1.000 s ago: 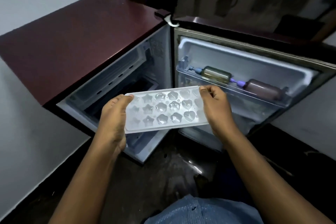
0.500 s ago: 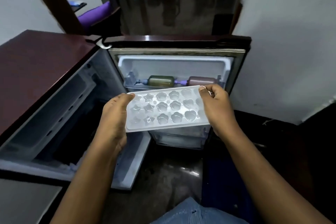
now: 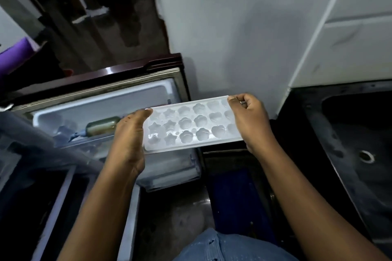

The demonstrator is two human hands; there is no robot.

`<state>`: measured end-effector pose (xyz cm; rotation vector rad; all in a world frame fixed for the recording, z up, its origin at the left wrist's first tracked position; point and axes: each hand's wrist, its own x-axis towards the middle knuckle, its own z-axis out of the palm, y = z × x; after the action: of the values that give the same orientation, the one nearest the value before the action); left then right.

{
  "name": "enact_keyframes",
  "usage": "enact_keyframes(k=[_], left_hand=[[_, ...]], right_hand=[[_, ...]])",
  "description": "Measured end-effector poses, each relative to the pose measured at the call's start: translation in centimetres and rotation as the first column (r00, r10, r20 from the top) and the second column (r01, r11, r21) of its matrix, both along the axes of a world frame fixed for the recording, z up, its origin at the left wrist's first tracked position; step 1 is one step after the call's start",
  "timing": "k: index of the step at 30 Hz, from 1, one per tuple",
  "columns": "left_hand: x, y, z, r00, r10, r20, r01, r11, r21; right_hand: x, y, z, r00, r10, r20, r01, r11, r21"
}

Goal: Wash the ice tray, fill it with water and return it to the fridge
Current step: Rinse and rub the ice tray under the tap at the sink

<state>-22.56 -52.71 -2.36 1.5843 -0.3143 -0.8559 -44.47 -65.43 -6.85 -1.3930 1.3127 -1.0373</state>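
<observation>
Tray point(image 3: 191, 125): in air, just before fridge door point(image 3: 101, 99); sink point(image 3: 360, 133) well apart.
Fingers point(image 3: 244, 99): left hand point(image 3: 129, 140) and right hand point(image 3: 248, 121) clamped on tray ends.
Risk: thin edge grip; slip, or bump against fridge door, possible.

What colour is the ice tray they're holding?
The tray is white, with star and flower moulds; the head view shows it.

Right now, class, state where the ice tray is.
In the head view the ice tray is mid-frame, held at its ends by the left hand and right hand, in front of the open fridge door, left of the dark sink.
</observation>
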Motion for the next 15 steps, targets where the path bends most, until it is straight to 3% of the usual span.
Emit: enact_keyframes(k=[15], left_hand=[[-14.5, -15.2, -0.2, 0.925, -0.380, -0.006, 0.380, 0.925, 0.009]], right_hand=[[-17.1, -6.1, 0.0, 0.932, -0.358, 0.058, 0.355, 0.933, 0.065]])
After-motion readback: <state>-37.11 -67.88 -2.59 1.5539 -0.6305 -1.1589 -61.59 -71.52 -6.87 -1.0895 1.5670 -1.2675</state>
